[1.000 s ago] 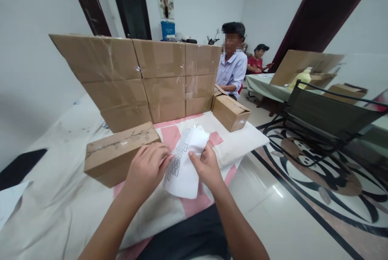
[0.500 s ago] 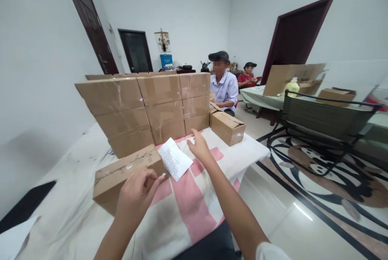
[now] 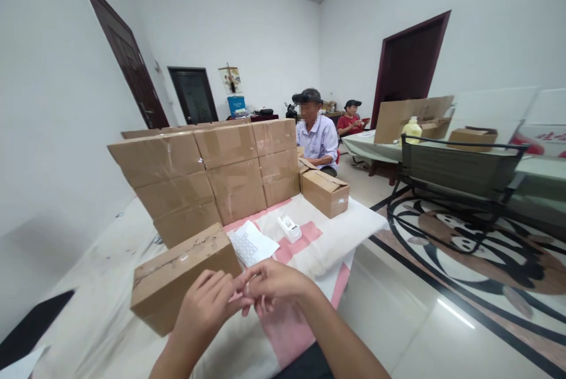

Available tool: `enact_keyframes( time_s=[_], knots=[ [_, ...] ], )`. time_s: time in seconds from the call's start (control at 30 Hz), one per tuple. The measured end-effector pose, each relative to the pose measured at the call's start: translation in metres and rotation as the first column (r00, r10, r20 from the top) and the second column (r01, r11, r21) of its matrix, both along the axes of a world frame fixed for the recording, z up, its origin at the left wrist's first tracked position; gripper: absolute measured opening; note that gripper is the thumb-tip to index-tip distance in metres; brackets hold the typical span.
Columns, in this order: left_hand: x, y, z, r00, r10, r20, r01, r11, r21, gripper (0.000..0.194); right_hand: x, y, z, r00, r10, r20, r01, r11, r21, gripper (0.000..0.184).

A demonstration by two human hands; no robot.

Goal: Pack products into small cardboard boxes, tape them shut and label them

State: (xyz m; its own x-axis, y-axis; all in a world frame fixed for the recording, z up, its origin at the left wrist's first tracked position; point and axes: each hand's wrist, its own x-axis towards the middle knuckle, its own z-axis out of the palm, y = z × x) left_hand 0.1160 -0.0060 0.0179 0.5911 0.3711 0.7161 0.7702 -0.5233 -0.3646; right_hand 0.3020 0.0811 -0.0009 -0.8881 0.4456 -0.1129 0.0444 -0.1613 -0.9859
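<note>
My left hand (image 3: 211,299) and my right hand (image 3: 269,286) meet above the cloth-covered table (image 3: 283,329), fingertips pinched together. Whatever lies between the fingers is too small and hidden to name. Just left of them rests a closed cardboard box (image 3: 186,276) with worn tape along its top. Beyond my fingers lies a white printed sheet (image 3: 253,243), marked with a grid of small patches. A small white tape dispenser (image 3: 289,229) stands to the right of that sheet.
Stacked, taped cardboard boxes (image 3: 234,187) form a wall across the table. A smaller box (image 3: 326,191) sits near the right edge. Behind it a person in a light shirt (image 3: 322,134) is seated. A folding chair (image 3: 460,172) stands on the right.
My right hand has drawn back from beyond the sheet to meet my left, uncovering the white dispenser. The tiny white piece seen in my left fingertips is now hidden. The view has tilted up slightly.
</note>
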Motion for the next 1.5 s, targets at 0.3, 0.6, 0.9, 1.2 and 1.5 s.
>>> enact_keyframes(
  time_s=[0.3, 0.6, 0.9, 1.2, 1.5],
  knots=[
    [-0.007, 0.000, -0.004, 1.000, -0.005, -0.019, 0.004, 0.999, -0.050, 0.016, 0.003, 0.003, -0.012, 0.998, 0.014, -0.061, -0.010, 0.998, 0.061, 0.034],
    [-0.096, 0.023, -0.013, 0.664, 0.738, 0.120, -0.653, 0.650, -0.389, 0.088, -0.019, 0.032, -0.046, 0.848, -0.510, -0.143, 0.461, 0.844, -0.273, 0.034],
    [-0.142, 0.014, -0.015, 0.821, 0.557, -0.126, -0.525, 0.650, -0.549, 0.088, -0.068, 0.052, -0.071, 0.834, -0.543, -0.099, 0.393, 0.710, -0.584, 0.032],
    [-0.153, 0.004, -0.013, 0.849, 0.522, -0.074, -0.471, 0.688, -0.552, 0.102, -0.094, 0.058, -0.078, 0.888, -0.447, -0.108, 0.322, 0.773, -0.547, 0.013],
    [-0.149, 0.005, -0.013, 0.846, 0.527, -0.080, -0.477, 0.682, -0.555, 0.103, -0.104, 0.061, -0.078, 0.875, -0.475, -0.095, 0.387, 0.803, -0.452, 0.017]
  ],
)
